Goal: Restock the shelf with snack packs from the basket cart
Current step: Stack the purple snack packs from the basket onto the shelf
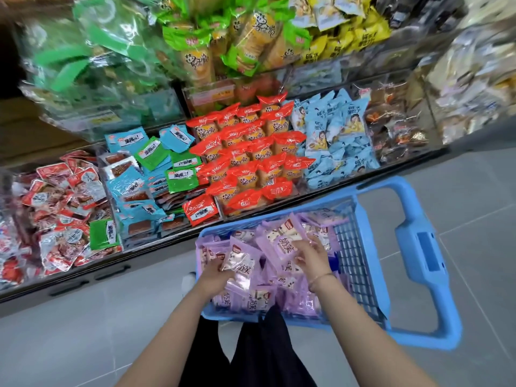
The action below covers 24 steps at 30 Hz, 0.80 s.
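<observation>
The left hand [216,270] is gripping 1 purple snack pack [240,259] with curled fingers. The right hand [310,256] is resting with spread, fairly straight fingers on the other purple packs [287,241]. All are lying inside the blue basket cart [413,247], which is standing just beside the shelf [145,261] holding orange packs [251,152].

One head-worn wide-angle view (tilted, its edges bent) looks forward and down, close over the basket cart [427,258] of snack packs [283,243], the shelf [156,259] just beyond it.
</observation>
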### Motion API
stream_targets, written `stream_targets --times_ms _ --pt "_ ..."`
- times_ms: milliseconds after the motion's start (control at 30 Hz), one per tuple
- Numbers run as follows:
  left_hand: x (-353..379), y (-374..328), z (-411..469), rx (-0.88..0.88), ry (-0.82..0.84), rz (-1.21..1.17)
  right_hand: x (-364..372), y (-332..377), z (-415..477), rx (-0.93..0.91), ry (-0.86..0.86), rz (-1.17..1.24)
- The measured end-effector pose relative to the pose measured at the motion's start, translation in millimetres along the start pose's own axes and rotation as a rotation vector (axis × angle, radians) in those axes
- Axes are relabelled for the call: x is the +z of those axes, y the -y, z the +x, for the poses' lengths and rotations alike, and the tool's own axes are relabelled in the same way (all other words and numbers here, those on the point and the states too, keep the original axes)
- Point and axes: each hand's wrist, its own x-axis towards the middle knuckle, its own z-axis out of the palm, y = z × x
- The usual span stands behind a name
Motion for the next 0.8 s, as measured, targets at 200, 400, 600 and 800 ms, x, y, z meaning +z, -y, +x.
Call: stream_targets --times_ms 200,400,600,800 --pt "-14.4 -12.3 -18.7 -0.027 0.111 -0.222 9.9 -12.5 -29.4 0.019 0.264 -0.232" --pt "-15.6 -22.4 -33.1 0.053 0.191 -0.116 44.5 -18.1 -36.0 -0.142 0.303 -0.381" --pt "-31.3 -7.7 -31.7 0.084 0.022 -0.257 55.0 -30.9 -27.3 -0.051 0.273 -0.277" --pt "-73.0 36.1 -42.0 0.021 -0.177 -0.485 57.5 -69.5 -12.9 0.209 0.134 -0.690"
